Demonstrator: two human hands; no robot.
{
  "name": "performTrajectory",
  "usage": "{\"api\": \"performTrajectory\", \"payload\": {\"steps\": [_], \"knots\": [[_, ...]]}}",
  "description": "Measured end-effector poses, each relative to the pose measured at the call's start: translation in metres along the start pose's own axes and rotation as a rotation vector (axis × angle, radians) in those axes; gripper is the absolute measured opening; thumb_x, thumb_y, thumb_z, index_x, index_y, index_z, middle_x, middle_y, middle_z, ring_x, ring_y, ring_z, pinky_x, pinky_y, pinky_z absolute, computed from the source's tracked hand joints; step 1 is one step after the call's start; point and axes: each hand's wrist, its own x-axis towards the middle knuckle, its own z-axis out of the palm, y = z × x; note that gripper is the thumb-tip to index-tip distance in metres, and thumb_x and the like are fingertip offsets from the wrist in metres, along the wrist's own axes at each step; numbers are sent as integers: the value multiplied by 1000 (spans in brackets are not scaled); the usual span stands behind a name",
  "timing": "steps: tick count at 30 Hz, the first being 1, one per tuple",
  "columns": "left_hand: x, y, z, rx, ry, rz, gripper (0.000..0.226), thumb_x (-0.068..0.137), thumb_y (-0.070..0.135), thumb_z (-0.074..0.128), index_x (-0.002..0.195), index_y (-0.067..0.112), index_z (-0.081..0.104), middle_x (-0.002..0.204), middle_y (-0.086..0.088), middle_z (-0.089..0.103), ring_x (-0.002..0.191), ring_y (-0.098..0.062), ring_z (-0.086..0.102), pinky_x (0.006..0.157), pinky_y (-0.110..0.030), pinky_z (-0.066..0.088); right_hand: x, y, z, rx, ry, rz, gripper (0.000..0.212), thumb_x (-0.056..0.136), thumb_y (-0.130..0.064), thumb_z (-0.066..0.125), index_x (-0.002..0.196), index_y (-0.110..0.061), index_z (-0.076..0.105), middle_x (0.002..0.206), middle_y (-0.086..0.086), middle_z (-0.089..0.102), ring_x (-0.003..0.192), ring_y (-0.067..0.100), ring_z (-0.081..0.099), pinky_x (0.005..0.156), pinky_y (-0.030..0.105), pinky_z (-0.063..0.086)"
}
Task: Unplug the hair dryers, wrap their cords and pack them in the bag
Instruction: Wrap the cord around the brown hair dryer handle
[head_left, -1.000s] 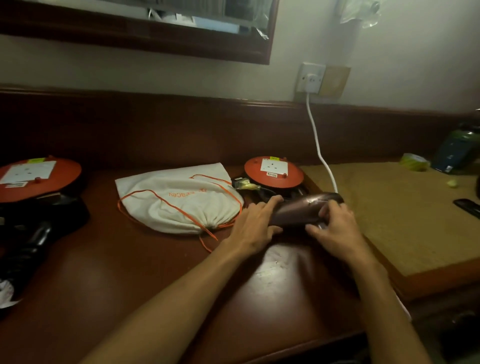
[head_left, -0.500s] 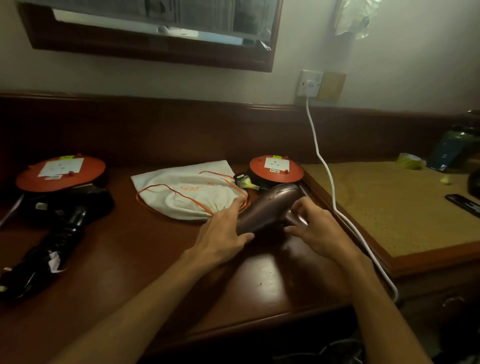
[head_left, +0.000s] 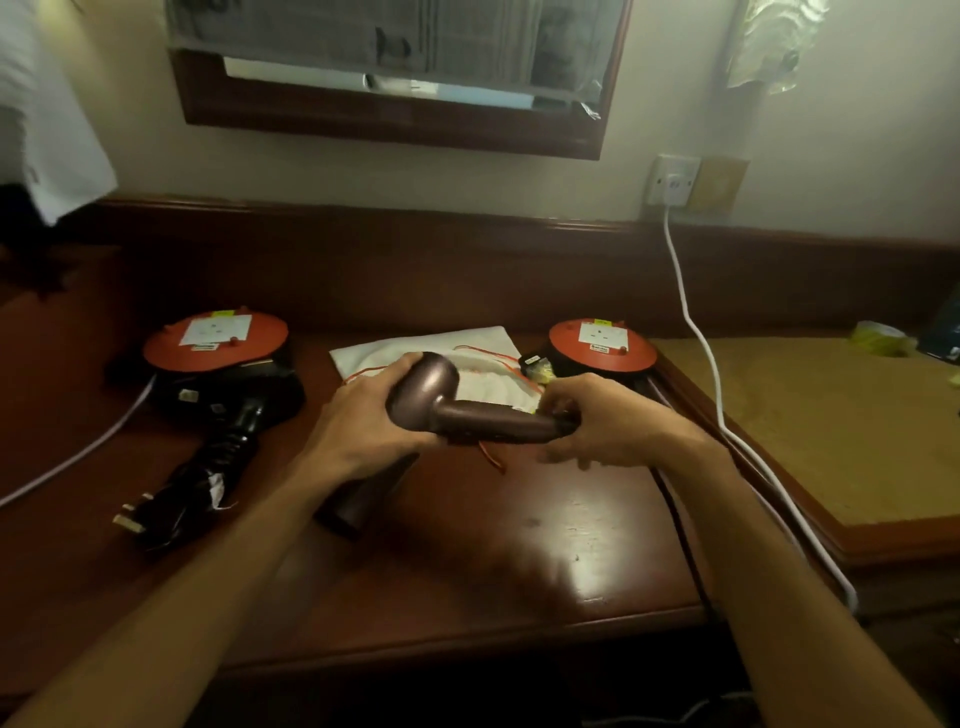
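Note:
I hold a bronze-brown hair dryer (head_left: 447, 402) above the dark wooden desk (head_left: 519, 561). My left hand (head_left: 358, 421) grips its rounded body. My right hand (head_left: 608, 421) holds the end of its handle, where its dark cord (head_left: 680, 525) leaves and runs off the desk's front edge. Behind the dryer lies a white drawstring bag (head_left: 483, 348) with orange cord. A black hair dryer (head_left: 228, 441) lies at the left with its cord wrapped around the handle and its plug (head_left: 130, 517) lying free.
Two orange cable reels stand at the back, one on the left (head_left: 215, 338) and one on the right (head_left: 602, 340). A white cable (head_left: 696, 332) hangs from the wall socket (head_left: 672, 182) across a tan mat (head_left: 831, 415). Another white cable (head_left: 72, 457) runs at the left.
I have lifted the bronze dryer off the desk and turned it, so its body is now at the left and its handle points right. My view has pulled back and shifted left.

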Motion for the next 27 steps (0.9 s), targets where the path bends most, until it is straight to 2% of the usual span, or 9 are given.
{"api": "performTrajectory", "payload": {"steps": [3, 10, 13, 15, 17, 19, 21, 24, 27], "knots": [[-13, -19, -3, -67, -41, -105, 107, 66, 49, 89, 156, 46, 31, 150, -3, 53, 126, -27, 58, 101, -35, 49, -14, 7, 5, 208, 103, -99, 27, 91, -17, 74, 115, -24, 66, 82, 6, 71, 56, 10, 62, 54, 20, 51], [-25, -23, 4, -144, -191, -133, 100, 81, 42, 82, 157, 44, 17, 126, 1, 50, 97, -17, 54, 76, -27, 47, -5, -20, -9, 151, 115, -234, 28, 86, -20, 77, 114, -25, 72, 86, -13, 65, 80, -7, 62, 66, 12, 48], [-23, -20, 1, 48, -223, -140, 108, 83, 52, 77, 160, 42, 2, 150, -6, 40, 127, -27, 49, 102, -40, 46, 10, -37, -19, 188, 140, -285, 33, 79, -23, 84, 110, -21, 75, 89, -8, 70, 87, 0, 67, 70, 11, 52], [-17, -21, -2, 199, -261, -94, 120, 81, 58, 75, 156, 47, -17, 172, -1, 0, 156, -31, 11, 121, -53, 24, 21, -46, -22, 198, 122, -295, 33, 77, -23, 85, 108, -19, 77, 87, -1, 74, 82, 14, 70, 68, 18, 57], [-7, -17, -9, 211, -300, 69, 125, 78, 65, 75, 155, 48, -22, 171, 6, -9, 158, -22, -5, 126, -55, 10, 30, -53, -25, 189, 111, -301, 31, 77, -25, 85, 107, -21, 77, 84, 4, 74, 77, 24, 71, 67, 31, 61], [2, -6, -15, 51, -358, 183, 104, 81, 64, 72, 158, 49, 4, 167, 5, 25, 151, -18, 26, 122, -51, 27, 35, -59, -25, 212, 133, -314, 29, 77, -27, 85, 105, -25, 75, 79, 6, 73, 73, 34, 70, 65, 51, 61], [8, -2, -12, -134, -352, 229, 56, 91, 48, 70, 140, 41, 44, 133, 9, 59, 118, -5, 57, 102, -41, 50, 36, -61, -22, 295, 229, -315, 32, 78, -29, 84, 106, -25, 72, 74, 7, 72, 66, 38, 69, 61, 59, 58], [11, -5, -1, -349, -257, 216, 23, 95, 34, 71, 114, 30, 60, 96, 7, 64, 83, -3, 64, 74, -29, 52, 29, -49, -11, 460, 380, -269, 38, 81, -26, 83, 113, -17, 65, 71, 6, 72, 57, 30, 69, 54, 48, 61], [13, -15, 6, -595, -112, 106, 31, 94, 36, 69, 116, 16, 61, 94, -20, 65, 80, -19, 66, 75, -40, 54, 8, -18, 22, 658, 344, -190, 27, 87, -20, 77, 107, -9, 62, 65, 12, 67, 51, 28, 64, 47, 43, 58]]}}
